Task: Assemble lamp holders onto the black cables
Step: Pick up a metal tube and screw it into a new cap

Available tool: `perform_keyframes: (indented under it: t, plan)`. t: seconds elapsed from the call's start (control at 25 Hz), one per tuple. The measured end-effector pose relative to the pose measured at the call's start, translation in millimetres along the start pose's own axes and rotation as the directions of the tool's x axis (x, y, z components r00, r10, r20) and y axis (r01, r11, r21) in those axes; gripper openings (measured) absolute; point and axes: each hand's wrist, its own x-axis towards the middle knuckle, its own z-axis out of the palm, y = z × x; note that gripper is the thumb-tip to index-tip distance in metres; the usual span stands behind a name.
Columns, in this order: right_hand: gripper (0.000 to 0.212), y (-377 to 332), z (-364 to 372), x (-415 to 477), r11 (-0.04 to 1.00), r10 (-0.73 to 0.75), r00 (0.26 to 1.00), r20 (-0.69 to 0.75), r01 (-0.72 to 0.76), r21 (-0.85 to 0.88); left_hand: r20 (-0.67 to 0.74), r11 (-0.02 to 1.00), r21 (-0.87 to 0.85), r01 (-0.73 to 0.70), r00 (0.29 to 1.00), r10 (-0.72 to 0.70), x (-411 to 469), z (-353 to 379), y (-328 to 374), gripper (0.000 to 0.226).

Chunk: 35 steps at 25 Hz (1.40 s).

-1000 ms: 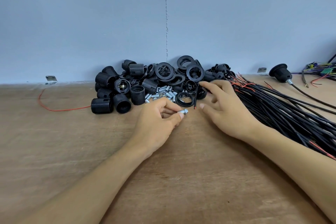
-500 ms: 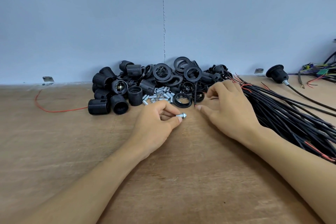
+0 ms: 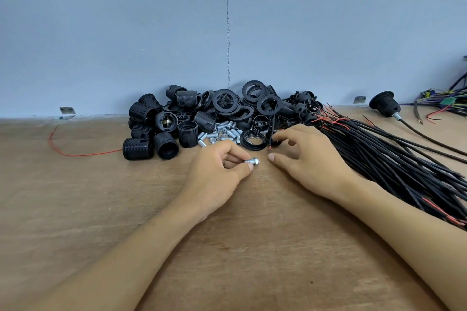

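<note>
My left hand [image 3: 217,174] pinches a small silver threaded tube with a nut [image 3: 252,161] between thumb and forefinger, just above the wooden table [image 3: 252,247]. My right hand [image 3: 310,164] lies to its right, palm down. Its loosely bent forefinger touches a small black holder part [image 3: 275,142] at the front of the heap, and its thumb stretches toward the silver tube. One thin black cable end [image 3: 272,129] stands up beside that finger. A heap of black lamp holder parts [image 3: 217,116] lies against the wall. A bundle of black cables [image 3: 384,156] fans out under my right wrist.
Loose silver tubes and nuts [image 3: 222,134] lie in front of the heap. A red wire [image 3: 75,153] curls at the left. One lamp holder fitted on a cable [image 3: 384,106] sits at the back right, beside tangled coloured wires [image 3: 442,105]. A blue-grey wall closes the back.
My right hand has drawn back slightly from the heap, its forefinger curling down onto the black part. My left hand keeps the silver tube in about the same place.
</note>
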Motion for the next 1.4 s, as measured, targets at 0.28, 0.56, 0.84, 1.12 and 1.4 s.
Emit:
perform_keyframes:
  t: [0.28,0.56,0.84,1.12,1.4]
  plan:
    - [0.034,4.1,-3.0,6.2,0.894,0.232,0.966,-0.111,-0.167,0.417,0.015,1.000,0.000,0.003,1.000,-0.003,-0.4,-0.2,0.6,0.016]
    - [0.031,-0.6,-6.9,10.6,0.446,0.321,0.943,0.092,-0.236,0.863,0.016,1.000,0.001,0.003,1.000,-0.003,-1.1,-0.1,1.4,0.018]
    - [0.012,-9.1,-13.5,11.1,0.017,0.254,0.878,0.405,-0.423,0.906,0.016,1.000,-0.002,0.009,1.000,-0.009,-1.1,0.1,2.1,0.017]
    - [0.029,-12.5,-16.6,6.0,0.259,0.193,0.836,0.513,-0.548,0.795,-0.005,0.999,-0.034,0.016,1.000,-0.016,-0.4,-1.1,1.7,0.015]
    - [0.015,-16.2,-9.2,1.8,0.299,0.108,0.900,0.422,-0.435,0.849,-0.011,0.996,-0.086,0.003,1.000,-0.004,0.3,-2.4,0.7,0.013]
